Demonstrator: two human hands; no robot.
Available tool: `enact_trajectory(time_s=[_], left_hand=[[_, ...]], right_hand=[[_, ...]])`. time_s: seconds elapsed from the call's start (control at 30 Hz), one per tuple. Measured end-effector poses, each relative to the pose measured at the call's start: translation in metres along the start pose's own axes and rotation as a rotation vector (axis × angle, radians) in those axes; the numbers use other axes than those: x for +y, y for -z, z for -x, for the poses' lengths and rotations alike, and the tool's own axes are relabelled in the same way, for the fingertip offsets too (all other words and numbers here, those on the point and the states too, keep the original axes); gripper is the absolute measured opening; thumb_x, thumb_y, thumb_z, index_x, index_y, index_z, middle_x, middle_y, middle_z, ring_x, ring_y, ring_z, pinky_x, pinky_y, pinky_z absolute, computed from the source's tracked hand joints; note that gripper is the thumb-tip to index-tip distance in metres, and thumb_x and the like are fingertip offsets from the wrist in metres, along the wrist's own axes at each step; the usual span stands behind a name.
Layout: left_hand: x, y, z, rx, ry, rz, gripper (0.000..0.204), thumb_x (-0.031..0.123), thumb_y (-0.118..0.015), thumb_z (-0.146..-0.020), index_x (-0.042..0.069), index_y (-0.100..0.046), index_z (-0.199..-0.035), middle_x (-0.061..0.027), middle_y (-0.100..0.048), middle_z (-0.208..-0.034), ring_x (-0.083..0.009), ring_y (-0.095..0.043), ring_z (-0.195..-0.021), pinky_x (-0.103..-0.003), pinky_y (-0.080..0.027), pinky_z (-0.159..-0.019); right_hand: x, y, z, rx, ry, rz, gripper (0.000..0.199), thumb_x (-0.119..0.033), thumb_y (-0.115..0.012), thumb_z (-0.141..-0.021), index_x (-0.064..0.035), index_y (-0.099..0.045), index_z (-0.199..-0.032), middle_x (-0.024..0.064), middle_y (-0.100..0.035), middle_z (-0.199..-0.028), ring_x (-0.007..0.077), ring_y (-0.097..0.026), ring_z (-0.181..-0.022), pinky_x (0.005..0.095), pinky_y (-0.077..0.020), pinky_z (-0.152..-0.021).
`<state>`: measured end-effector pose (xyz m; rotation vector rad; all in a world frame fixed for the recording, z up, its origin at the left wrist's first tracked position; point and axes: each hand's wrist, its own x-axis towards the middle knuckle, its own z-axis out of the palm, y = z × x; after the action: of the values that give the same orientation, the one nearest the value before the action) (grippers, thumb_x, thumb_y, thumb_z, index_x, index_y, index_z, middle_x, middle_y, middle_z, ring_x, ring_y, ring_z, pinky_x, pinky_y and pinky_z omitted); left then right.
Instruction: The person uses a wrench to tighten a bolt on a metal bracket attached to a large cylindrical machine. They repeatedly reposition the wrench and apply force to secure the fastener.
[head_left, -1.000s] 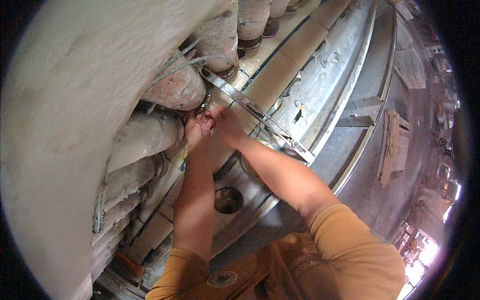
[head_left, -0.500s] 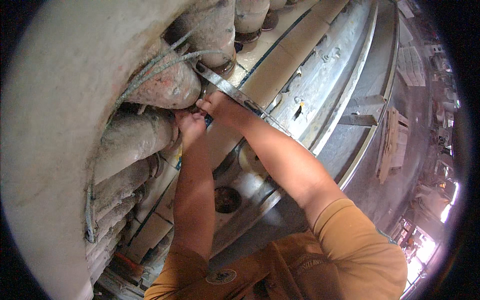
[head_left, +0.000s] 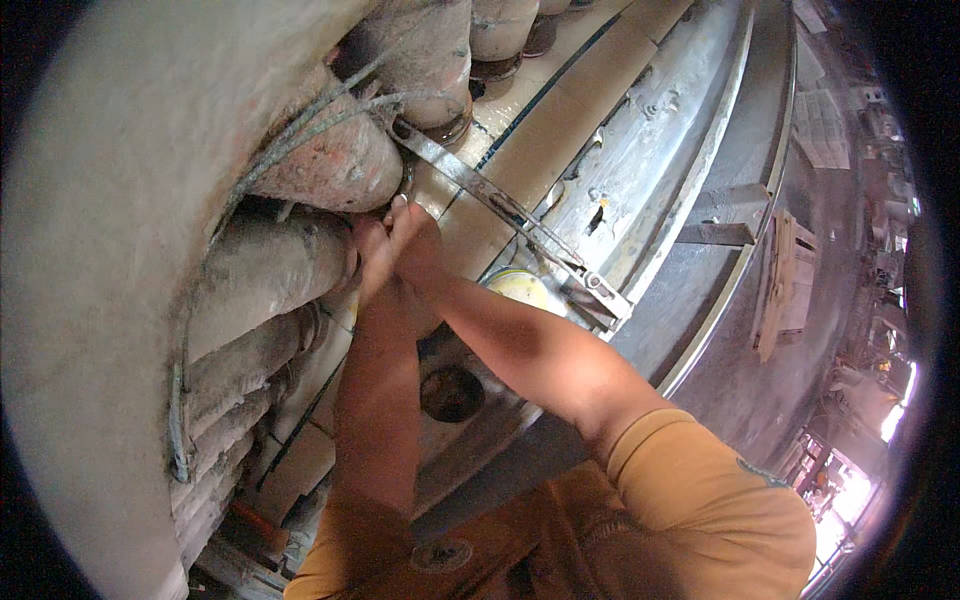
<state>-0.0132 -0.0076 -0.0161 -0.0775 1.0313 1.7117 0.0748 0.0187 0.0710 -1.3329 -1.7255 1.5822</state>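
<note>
From afar I see the left hand [head_left: 371,250] and right hand [head_left: 413,232] beside the stained cylinder [head_left: 340,165] (whether fingers [head_left: 399,202] pinch, I cannot tell).

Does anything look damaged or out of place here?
Yes: right of centre, the pale ledge has a ragged dark mark, perhaps a hole, breaking its surface. A loose-looking cord also crosses the red-stained cylinder.

The person wears an ochre shirt [head_left: 520,540] with an oval emblem [head_left: 441,555] on the front, short sleeves [head_left: 710,500], a banded hem [head_left: 640,440] and dark marking [head_left: 763,474] at the right; both forearms [head_left: 378,420] are bare.
</note>
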Motion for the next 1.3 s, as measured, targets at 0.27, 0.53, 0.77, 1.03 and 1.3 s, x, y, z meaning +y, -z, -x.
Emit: enact_trajectory(time_s=[0.27, 0.53, 0.77, 1.03, 1.3], left_hand=[[-0.010, 0.008, -0.021, -0.023, -0.182, 0.019, 0.041, 0.045, -0.044, -0.087, 0.008, -0.048, -0.104, -0.0088, -0.055, -0.086, -0.0210, -0.052, -0.063, -0.029, -0.046, -0.050], [0.006, -0.009, -0.001, 0.075, -0.055, 0.247, 0.043, 0.045, -0.045, -0.087, 0.010, -0.048, -0.111, -0.0073, -0.058, -0.100, -0.0229, -0.058, -0.077, -0.032, -0.050, -0.059], [0.005, -0.005, -0.003, 0.103, -0.090, 0.228, 0.039, 0.040, -0.045, -0.088, 0.009, -0.048, -0.113, -0.0074, -0.055, -0.102, -0.0235, -0.057, -0.075, -0.031, -0.052, -0.061], [0.013, -0.014, 0.027, 0.082, 0.045, 0.095, 0.033, 0.036, -0.043, -0.089, 0.009, -0.049, -0.106, -0.0065, -0.056, -0.092, -0.0212, -0.056, -0.069, -0.029, -0.048, -0.056], [-0.013, 0.019, -0.013, -0.038, -0.394, -0.441, 0.031, 0.036, -0.041, -0.090, 0.010, -0.047, -0.106, -0.0058, -0.056, -0.088, -0.0200, -0.054, -0.066, -0.031, -0.047, -0.052]], right_hand=[[0.020, 0.050, -0.017, -0.033, 0.382, 0.257, 0.042, -0.036, -0.038, -0.089, -0.0015, -0.059, -0.076, 0.0221, -0.058, -0.074, 0.0368, -0.057, -0.073, 0.0423, -0.0435, -0.068], [0.010, 0.048, -0.045, -0.324, 0.208, 0.207, 0.041, -0.035, -0.046, -0.087, 0.0027, -0.059, -0.078, 0.0245, -0.057, -0.071, 0.0327, -0.057, -0.067, 0.0388, -0.0433, -0.067], [-0.001, 0.049, -0.041, -0.324, 0.435, 0.339, 0.041, -0.033, -0.046, -0.087, 0.0048, -0.057, -0.076, 0.0250, -0.056, -0.068, 0.0364, -0.057, -0.071, 0.0416, -0.0422, -0.063], [-0.016, -0.016, 0.011, 0.173, -0.208, -0.135, 0.035, -0.032, -0.036, -0.091, -0.0006, -0.052, -0.084, 0.0211, -0.057, -0.079, 0.0390, -0.055, -0.073, 0.0434, -0.0442, -0.063], [0.042, 0.018, -0.003, 0.288, 0.586, 0.230, 0.029, -0.023, -0.043, -0.084, 0.0015, -0.054, -0.074, 0.0225, -0.054, -0.067, 0.0375, -0.056, -0.072, 0.0430, -0.0434, -0.064]])
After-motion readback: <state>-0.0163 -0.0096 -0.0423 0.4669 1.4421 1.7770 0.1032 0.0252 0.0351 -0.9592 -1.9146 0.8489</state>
